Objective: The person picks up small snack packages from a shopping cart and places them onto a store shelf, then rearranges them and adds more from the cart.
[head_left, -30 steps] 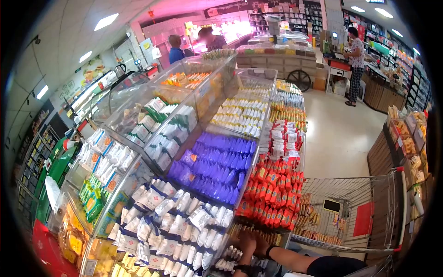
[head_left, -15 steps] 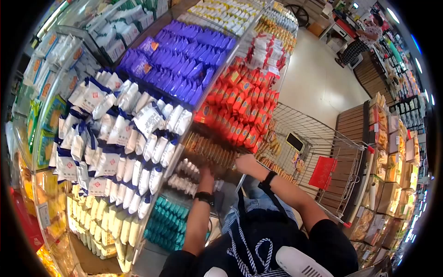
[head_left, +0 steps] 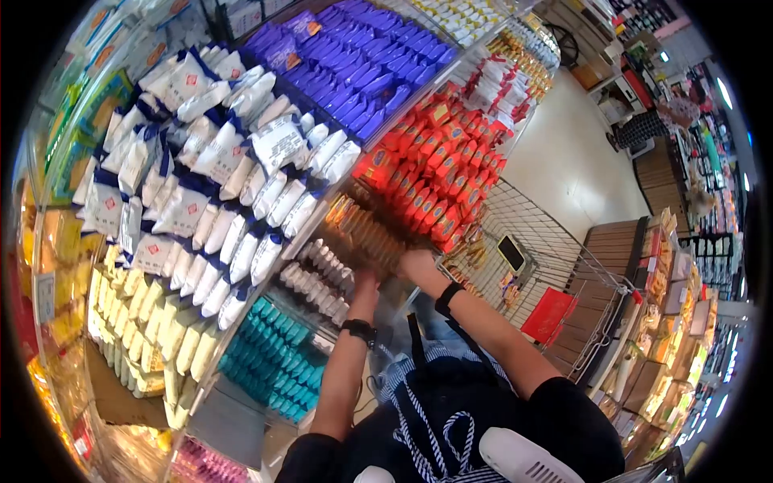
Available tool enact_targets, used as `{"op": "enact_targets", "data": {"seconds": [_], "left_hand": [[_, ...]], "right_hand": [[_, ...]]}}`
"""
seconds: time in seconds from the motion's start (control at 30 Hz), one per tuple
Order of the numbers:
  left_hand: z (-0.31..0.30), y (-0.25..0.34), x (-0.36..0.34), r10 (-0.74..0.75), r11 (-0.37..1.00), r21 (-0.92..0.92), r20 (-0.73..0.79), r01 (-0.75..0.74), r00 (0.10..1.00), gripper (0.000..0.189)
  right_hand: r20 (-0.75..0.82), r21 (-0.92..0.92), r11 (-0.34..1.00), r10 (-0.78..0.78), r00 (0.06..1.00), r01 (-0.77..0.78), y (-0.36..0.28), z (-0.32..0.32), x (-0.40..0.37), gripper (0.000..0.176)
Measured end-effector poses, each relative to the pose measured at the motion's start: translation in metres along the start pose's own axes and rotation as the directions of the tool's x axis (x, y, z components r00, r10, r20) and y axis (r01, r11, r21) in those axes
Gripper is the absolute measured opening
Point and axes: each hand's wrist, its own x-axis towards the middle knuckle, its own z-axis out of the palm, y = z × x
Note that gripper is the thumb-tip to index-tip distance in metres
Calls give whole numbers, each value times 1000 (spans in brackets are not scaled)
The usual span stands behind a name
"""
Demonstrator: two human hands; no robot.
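My left hand [head_left: 365,278] reaches into a shelf compartment of brown and gold packets [head_left: 358,229], beside the white-and-pink packets [head_left: 318,278]. Close to it, my right hand [head_left: 417,264] is at the front edge of the same compartment, just below the red packets [head_left: 443,161]. The fingers of both hands are blurred and partly hidden, so what they hold, if anything, cannot be made out. Teal packets [head_left: 270,358] lie in the compartment nearer my body.
White packets with blue ends [head_left: 217,161] and purple packets [head_left: 354,64] fill the shelf beyond. A wire cart [head_left: 547,241] with a red panel [head_left: 549,315] stands at the right. A person [head_left: 656,121] is in the far aisle. Packed shelves [head_left: 668,322] line the right.
The view has shifted, so the shelf sits lower and more teal and pink packets show. My right hand has come slightly nearer my left hand.
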Motion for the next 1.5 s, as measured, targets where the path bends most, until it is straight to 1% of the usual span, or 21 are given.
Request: {"op": "enact_targets", "data": {"seconds": [0.07,0.13,0.17,0.2,0.27,0.3,0.37,0.4,0.43,0.5,0.57,0.63,0.73,0.87,0.97,1.03,1.17,1.27,1.37,1.43,1.5], "left_hand": [[23,7,-19,99,990,98,-1,-98,995,3],[32,-18,0,215,976,22,-62,-214,975,6],[36,-19,-1,190,980,-51,-34,-192,981,11],[42,-13,-10,165,979,-123,-5,-164,986,15],[61,-5,-31,248,960,-134,3,-245,969,19],[54,-13,-14,70,997,27,37,-71,997,23],[56,-39,15,277,959,79,-39,-274,960,23],[59,-29,1,375,924,115,-75,-366,924,23],[63,-19,-13,281,935,265,-151,-235,948,29],[57,-17,-13,297,850,492,-150,-189,943,34],[56,-15,-17,326,783,601,-174,-162,929,33],[57,-6,-27,371,773,613,-228,-163,900,26],[56,-38,14,440,733,652,-239,-193,866,27],[59,-29,-2,407,826,525,-305,-205,861,31],[58,-18,-12,331,832,538,-287,-135,899,36],[57,-15,-14,262,862,497,-266,-101,928,40],[60,-20,-10,354,808,576,-305,-125,884,44],[67,-10,-26,350,811,579,-354,-91,867,46],[64,-6,-31,344,789,608,-319,-88,883,48],[59,-12,-24,428,742,652,-279,-157,860,48],[47,-13,-11,365,650,756,-222,-77,904,51]], "right_hand": [[-294,-53,998,27,955,-45,-9,-5,-9,31],[-309,-81,995,-78,948,55,-2,8,-9,31],[-315,-97,990,-133,940,107,2,15,-7,31],[-216,-81,993,-102,971,86,5,18,-4,28],[-9,-61,998,-32,999,32,9,24,3,24],[41,-47,997,-65,997,67,13,23,6,20],[143,-16,991,-132,981,136,21,23,9,16],[120,-19,986,-165,979,168,25,23,9,16],[97,-20,980,-196,976,199,29,24,8,16],[101,-32,972,-229,968,233,30,19,9,15],[157,-50,969,-230,961,240,30,13,8,15],[168,-58,957,-270,948,283,32,14,10,14],[131,-59,952,-292,948,301,28,10,14,14],[64,-84,933,-346,936,351,31,20,21,14],[259,-45,960,-258,931,278,30,19,26,21],[232,-6,973,-223,947,230,26,17,21,26],[209,-71,954,-272,939,292,15,-3,4,33],[339,74,983,-183,923,168,13,0,-1,28],[403,-17,1000,-2,915,9,-1,-12,-5,21],[347,-19,998,-46,937,56,2,-10,-9,18],[239,-37,992,-107,965,120,6,-5,-15,19]]}}
